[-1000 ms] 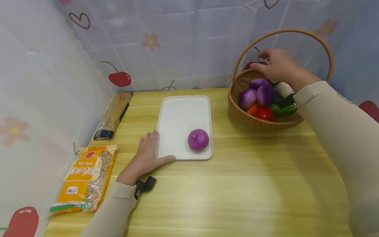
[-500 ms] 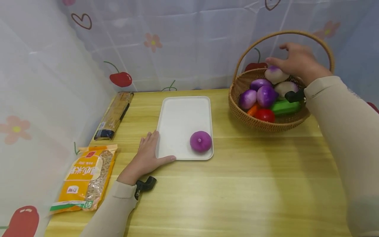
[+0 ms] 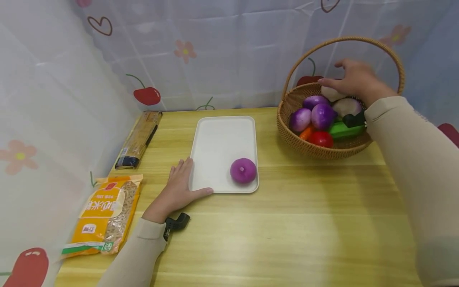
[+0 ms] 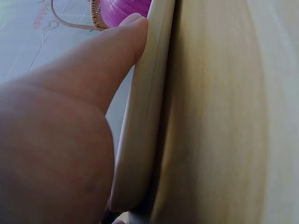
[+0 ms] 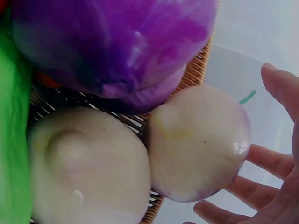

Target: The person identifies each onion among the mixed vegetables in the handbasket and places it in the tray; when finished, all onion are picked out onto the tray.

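Note:
My left hand (image 3: 177, 189) rests at the lower left corner of a white tray (image 3: 222, 135), fingers stretched along its left side. Its thumb (image 4: 117, 46) touches the tray's rim in the left wrist view. One purple onion (image 3: 243, 171) sits on the tray near the lower right corner. Over the back of a wicker basket (image 3: 322, 152), my right hand (image 3: 358, 79) hovers above a whitish turnip (image 5: 198, 142). In the right wrist view its fingers lie beside and partly behind that turnip, while the thumb stands apart. Whether the fingertips touch it I cannot tell.
The basket also holds purple onions (image 3: 322, 115), another turnip (image 3: 347, 107), a red tomato (image 3: 320, 139), something orange (image 3: 306, 132) and a long green vegetable (image 3: 346, 130). A noodle pack (image 3: 138, 139) and a yellow food bag (image 3: 104, 217) lie at the left. The basket handle (image 3: 353, 38) arches over the right hand.
My right hand has shifted right above the basket, then dipped slightly over the back turnip. The onion on the tray has rolled slightly right. My left hand stays in place.

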### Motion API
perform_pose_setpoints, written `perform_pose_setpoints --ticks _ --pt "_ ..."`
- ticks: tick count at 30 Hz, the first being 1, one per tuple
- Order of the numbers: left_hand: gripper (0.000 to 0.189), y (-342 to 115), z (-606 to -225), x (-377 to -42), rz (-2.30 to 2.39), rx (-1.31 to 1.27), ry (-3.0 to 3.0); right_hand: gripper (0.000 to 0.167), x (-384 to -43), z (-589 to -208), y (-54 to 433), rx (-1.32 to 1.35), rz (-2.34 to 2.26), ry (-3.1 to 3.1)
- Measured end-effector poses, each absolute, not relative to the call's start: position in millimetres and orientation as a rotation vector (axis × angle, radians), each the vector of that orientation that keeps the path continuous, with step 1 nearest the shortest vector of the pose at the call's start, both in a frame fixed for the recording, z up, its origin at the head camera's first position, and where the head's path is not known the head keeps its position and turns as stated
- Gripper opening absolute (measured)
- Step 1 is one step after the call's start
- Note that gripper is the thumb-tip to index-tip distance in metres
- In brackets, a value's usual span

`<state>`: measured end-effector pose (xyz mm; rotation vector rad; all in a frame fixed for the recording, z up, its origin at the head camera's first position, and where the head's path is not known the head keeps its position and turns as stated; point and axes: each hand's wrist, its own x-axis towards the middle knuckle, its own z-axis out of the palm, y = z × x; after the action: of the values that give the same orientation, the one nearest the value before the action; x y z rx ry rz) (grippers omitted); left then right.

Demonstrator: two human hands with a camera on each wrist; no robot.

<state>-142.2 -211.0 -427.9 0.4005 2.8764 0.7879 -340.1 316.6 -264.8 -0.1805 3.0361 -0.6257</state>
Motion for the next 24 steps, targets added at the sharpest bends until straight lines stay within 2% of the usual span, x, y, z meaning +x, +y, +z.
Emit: perform_pose_setpoints --ticks 8,20,24 --pt "0.132 -210 -427 -143 0.789 0.401 2.878 0.097 -340 -272 316 -0.205 -0.625 3.010" --pt "0.132 -208 -428 -145 0.787 0.408 2.873 0.076 -339 -282 323 -0.212 -0.593 3.022" --pt "0.132 -207 -428 -147 0.785 0.411 2.872 0.075 -338 -282 325 -0.200 -0.583 3.024"
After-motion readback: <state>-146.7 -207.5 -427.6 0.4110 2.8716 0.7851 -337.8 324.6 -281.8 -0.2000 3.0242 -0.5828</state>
